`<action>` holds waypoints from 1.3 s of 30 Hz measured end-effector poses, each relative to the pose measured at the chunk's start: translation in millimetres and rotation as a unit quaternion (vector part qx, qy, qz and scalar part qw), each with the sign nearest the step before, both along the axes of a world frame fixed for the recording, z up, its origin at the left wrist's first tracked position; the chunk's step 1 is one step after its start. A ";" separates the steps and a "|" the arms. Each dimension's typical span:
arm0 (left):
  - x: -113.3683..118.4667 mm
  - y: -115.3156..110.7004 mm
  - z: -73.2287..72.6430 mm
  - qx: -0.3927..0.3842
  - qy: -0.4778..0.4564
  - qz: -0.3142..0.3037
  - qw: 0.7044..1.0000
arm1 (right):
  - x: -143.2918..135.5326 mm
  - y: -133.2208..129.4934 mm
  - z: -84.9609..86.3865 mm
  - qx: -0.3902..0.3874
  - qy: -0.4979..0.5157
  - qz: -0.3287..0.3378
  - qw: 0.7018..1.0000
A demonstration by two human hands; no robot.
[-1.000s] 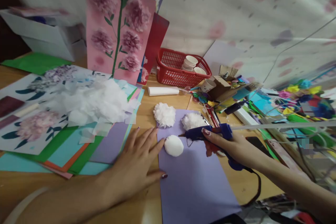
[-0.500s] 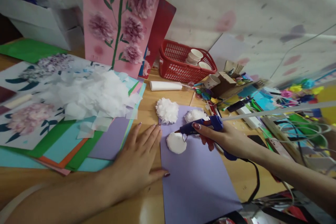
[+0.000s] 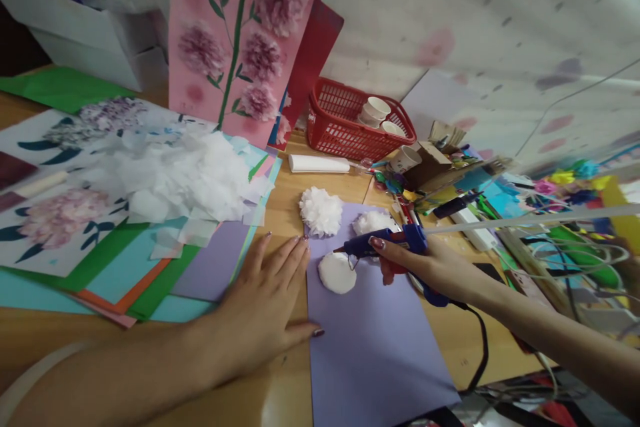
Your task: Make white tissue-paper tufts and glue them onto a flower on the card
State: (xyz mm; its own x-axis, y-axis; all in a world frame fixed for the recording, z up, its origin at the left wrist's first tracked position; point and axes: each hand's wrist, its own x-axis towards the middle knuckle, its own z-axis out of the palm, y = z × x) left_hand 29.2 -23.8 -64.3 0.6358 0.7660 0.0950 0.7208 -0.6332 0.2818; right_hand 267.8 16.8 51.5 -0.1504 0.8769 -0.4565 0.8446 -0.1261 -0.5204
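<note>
Clock set on the white disc (image 3: 337, 273), 12 at the far side. Disc lies flat on the purple sheet (image 3: 375, 347), towards its far end.

Change over the last second: nozzle (image 3: 339, 249) of the glue gun (image 3: 363, 245) has gone from about 1 o'clock on the disc's rim to just short of 12, then barely moves over the final half-second. Left hand's (image 3: 273, 283) index finger, earlier at the disc's edge near 10, is now drawn in beside the middle finger, apart from it. Reading: tip being worked along the far rim, disc no longer steadied by a finger. Contact between tip and rim, and any glue, too small to tell.

Hands: left holds nothing, palm down at 8 to 9, fingers slightly spread, thumb tip over the sheet's edge. Right hand (image 3: 433, 263) wraps the gun from 3 o'clock.

Axes: gun's barrel lies nearly along 9–3, nozzle towards 9 and dipping a little to 8; pale rod (image 3: 525, 220) runs from its rear towards 3. Disc roughly round, no long axis. Sheet's long axis about 12–6, near end leaning to 5.

White pompom (image 3: 320, 211) between 11 and 12; second pompom (image 3: 369, 220) near 1, partly behind the gun.
</note>
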 end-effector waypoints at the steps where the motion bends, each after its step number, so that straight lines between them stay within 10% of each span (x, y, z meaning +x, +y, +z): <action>1: -0.1 0.0 0.3 0.001 -0.001 0.000 1.000 | 0.5 0.0 -0.9 0.001 0.003 -0.005 1.000; 39: -1.0 -1.6 -2.0 0.056 -0.008 0.015 0.998 | -9.3 -7.0 -4.1 0.007 0.000 -0.045 0.999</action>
